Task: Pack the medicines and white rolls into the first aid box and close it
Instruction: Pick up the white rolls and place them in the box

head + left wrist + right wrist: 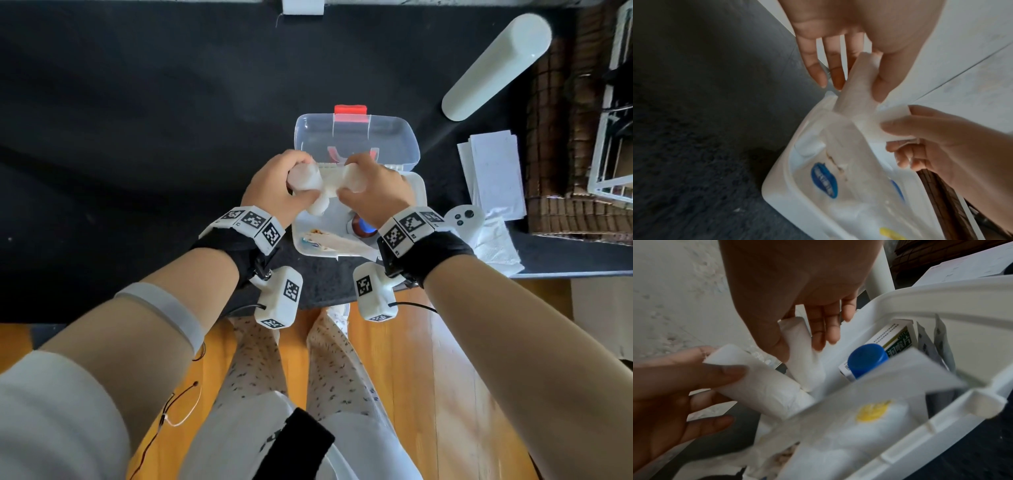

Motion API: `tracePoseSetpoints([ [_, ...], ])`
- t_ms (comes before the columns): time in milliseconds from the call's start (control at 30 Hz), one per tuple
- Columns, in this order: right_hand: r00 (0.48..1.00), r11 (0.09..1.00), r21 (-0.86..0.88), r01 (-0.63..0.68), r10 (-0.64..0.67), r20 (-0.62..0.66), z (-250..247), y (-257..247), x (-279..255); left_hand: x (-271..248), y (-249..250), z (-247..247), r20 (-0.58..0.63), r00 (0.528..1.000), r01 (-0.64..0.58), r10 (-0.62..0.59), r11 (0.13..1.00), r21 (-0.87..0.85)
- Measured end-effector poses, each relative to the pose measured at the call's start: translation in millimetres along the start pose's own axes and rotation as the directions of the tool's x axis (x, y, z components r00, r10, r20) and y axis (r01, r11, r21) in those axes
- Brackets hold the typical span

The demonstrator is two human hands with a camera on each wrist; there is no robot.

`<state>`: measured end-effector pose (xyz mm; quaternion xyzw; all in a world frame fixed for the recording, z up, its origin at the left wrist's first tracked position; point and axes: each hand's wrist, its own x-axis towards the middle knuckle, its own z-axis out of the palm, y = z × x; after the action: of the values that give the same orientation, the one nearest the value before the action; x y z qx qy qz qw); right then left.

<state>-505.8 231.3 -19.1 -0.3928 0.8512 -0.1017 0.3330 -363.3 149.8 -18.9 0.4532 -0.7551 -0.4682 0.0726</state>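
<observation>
I see a black table (137, 137) carrying the open box (416, 192), papers (493, 171), tissue (496, 246), a white tube (496, 65) and possibly a controller (464, 217).

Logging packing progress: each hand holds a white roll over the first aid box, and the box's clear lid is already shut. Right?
Not quite. The clear lid stands open, as the head view shows. The rest holds: left hand and right hand each grip a white roll over the first aid box.

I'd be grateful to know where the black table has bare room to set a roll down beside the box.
The black table is bare left of the first aid box and beyond its open lid. Right of the box is crowded: white controller, tissues, papers, white cylinder.
</observation>
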Motion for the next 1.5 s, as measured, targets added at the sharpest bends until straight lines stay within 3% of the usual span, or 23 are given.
tracePoseSetpoints([
  [167, 1.000, 1.000, 0.006, -0.009, 0.009, -0.019, -4.8, 2.4, -1.6, 5.4, -4.2, -6.7, -0.033, 0.999, -0.025, 0.026, 0.999, 0.040],
  [267, 1.000, 1.000, -0.005, -0.013, 0.013, -0.015, -1.3, 5.2, 0.8, 3.5, -3.4, -8.1, -0.035, 0.999, -0.024, 0.023, 0.999, -0.024],
  [467, 1.000, 1.000, 0.002, 0.001, -0.001, 0.000, 5.8, 5.2, 1.7, -6.6, -2.0, 0.2, 0.081, 0.997, -0.003, 0.004, 1.000, -0.010],
  [667, 1.000, 0.996, -0.086, 0.026, -0.027, -0.011, 24.3, 8.2, 7.6, -6.7, -1.6, 11.9, 0.004, 1.000, 0.010, -0.011, 0.999, 0.035],
  [900, 0.996, 1.000, 0.020, -0.020, 0.021, -0.082, 36.7, 13.5, 2.5, -15.9, -11.1, 12.3, -0.027, 1.000, 0.006, -0.007, 0.999, -0.037],
  [1000, 0.995, 0.998, 0.047, 0.036, -0.031, -0.090, 35.5, 16.1, -1.4, -13.7, -15.1, 8.7, -0.058, 0.998, 0.020, -0.022, 0.999, -0.043],
  [1133, 0.968, 0.938, 0.240, 0.249, -0.246, -0.044, 28.5, 11.1, -8.3, -10.4, -5.1, 5.2, -0.017, 1.000, -0.026, 0.025, 0.998, -0.057],
  [1200, 0.958, 0.916, 0.284, 0.283, -0.283, -0.040, 26.0, 6.1, -7.7, -9.9, 1.0, 5.7, 0.008, 0.998, -0.062, 0.062, 0.997, -0.051],
  [1300, 0.966, 0.928, 0.270, 0.258, -0.256, -0.044, 22.6, 0.4, -6.2, -9.4, 3.9, 6.0, 0.041, 0.997, -0.069, 0.072, 0.996, -0.057],
  [1400, 0.976, 0.946, 0.243, 0.216, -0.213, -0.042, 22.9, 4.7, -9.1, -6.1, -5.0, 2.0, 0.069, 0.998, 0.010, -0.003, 0.994, -0.106],
  [1500, 0.989, 0.944, 0.298, 0.145, -0.139, -0.041, 23.5, 15.0, -11.9, -1.4, -22.9, 1.0, 0.086, 0.993, 0.083, -0.086, 0.996, 0.033],
])
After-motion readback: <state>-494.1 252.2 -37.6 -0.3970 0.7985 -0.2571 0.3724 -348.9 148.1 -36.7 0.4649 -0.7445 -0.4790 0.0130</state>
